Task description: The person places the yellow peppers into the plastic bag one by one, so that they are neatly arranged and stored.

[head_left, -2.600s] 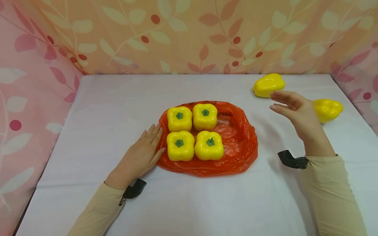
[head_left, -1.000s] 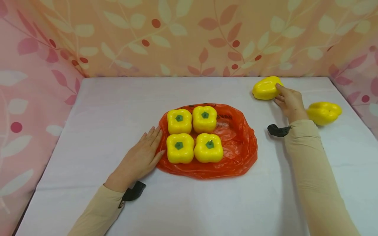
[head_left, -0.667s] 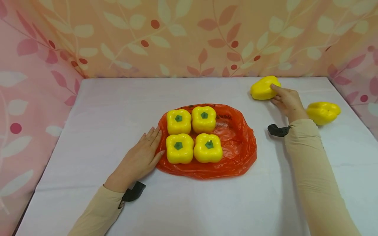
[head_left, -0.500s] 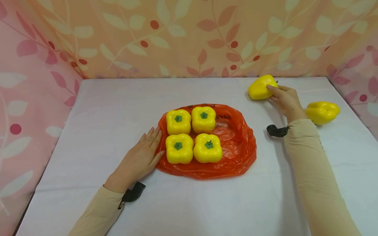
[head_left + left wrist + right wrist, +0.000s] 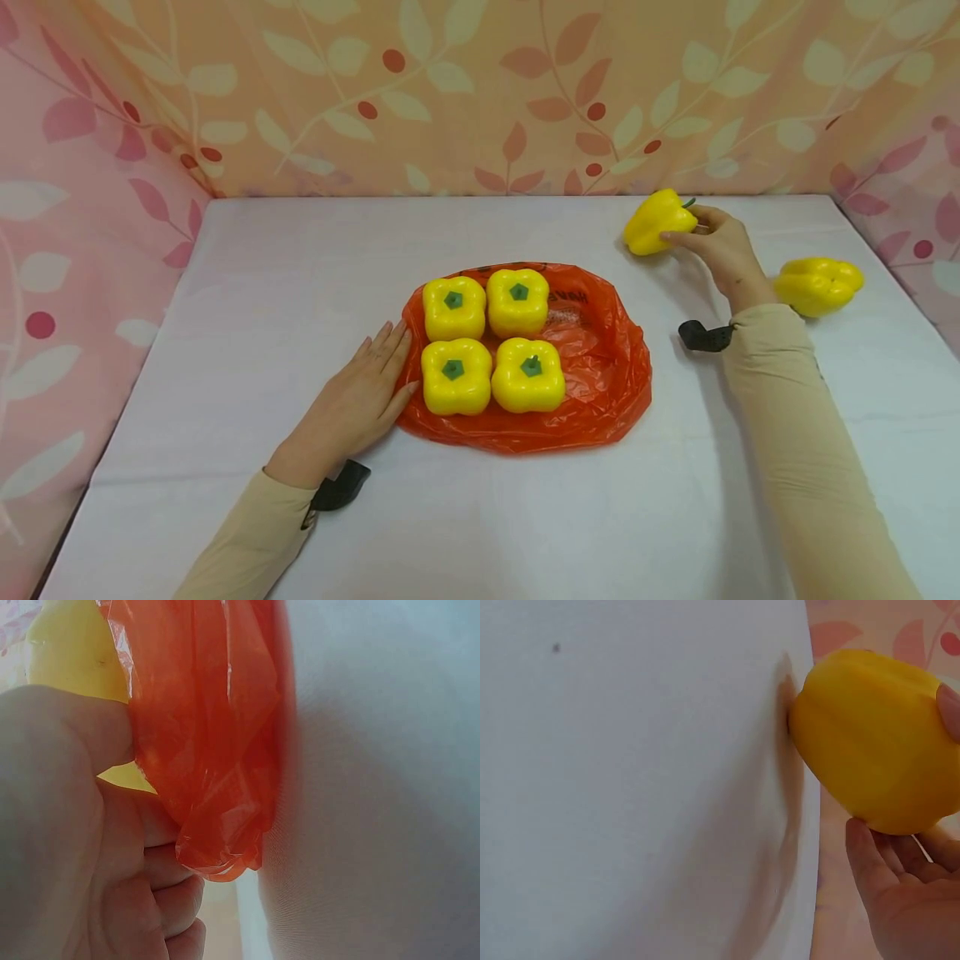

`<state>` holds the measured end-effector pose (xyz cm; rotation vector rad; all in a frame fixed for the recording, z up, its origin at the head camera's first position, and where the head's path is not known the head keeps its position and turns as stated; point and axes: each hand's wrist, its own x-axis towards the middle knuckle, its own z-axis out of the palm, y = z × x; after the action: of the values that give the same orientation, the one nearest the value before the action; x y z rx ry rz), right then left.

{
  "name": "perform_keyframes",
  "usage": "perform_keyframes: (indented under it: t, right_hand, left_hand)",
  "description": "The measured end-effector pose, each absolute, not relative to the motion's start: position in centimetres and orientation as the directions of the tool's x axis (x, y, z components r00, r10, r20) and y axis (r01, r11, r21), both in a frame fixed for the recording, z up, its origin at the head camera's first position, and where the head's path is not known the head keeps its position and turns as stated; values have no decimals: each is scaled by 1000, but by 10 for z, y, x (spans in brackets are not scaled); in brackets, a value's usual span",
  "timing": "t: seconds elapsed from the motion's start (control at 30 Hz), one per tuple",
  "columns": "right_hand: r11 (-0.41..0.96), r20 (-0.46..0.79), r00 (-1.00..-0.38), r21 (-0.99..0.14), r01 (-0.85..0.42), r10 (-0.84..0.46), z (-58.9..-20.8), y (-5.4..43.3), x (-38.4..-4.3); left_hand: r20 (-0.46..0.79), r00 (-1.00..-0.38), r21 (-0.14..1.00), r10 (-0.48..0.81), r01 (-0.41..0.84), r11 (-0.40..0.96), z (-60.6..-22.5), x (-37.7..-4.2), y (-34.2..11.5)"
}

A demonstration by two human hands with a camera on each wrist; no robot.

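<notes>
At the back right, my right hand (image 5: 720, 246) holds a yellow bell pepper (image 5: 654, 223) between thumb and fingers. Its green stem points up and right, and in the right wrist view the pepper (image 5: 877, 742) is tilted, its lower end close to the white cloth. My left hand (image 5: 358, 392) rests with straight fingers along the left edge of a red plastic bag (image 5: 603, 375). Four-lobed yellow bell peppers stand stem up on the bag in two rows: two at the back, one of them a back-left pepper (image 5: 442, 321), and two in front, including a front-right pepper (image 5: 517, 396).
Another yellow bell pepper (image 5: 817, 287) lies on its side beyond my right wrist. A white cloth (image 5: 285, 275) covers the table. Leaf-patterned curtains (image 5: 465, 108) rise behind and at both sides. A black wrist mount (image 5: 705, 336) juts from my right cuff.
My right hand has reached the back pepper, gripped it and tipped it from lying toward upright, shifting it slightly left. My left hand and the bag have stayed put.
</notes>
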<state>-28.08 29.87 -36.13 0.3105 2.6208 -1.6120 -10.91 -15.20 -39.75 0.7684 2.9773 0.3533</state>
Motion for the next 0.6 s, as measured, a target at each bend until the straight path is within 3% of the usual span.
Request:
perform_keyframes:
  t: [0.33, 0.6]
  right_hand:
    - [543, -27, -1000, -839, 24, 2, -361, 285, -278]
    - [509, -27, -1000, -860, 27, 8, -363, 283, -274]
  left_hand:
    - [14, -874, 231, 486, 476, 849, -397, -109, -152]
    - [14, -874, 235, 485, 475, 848, -397, -109, -151]
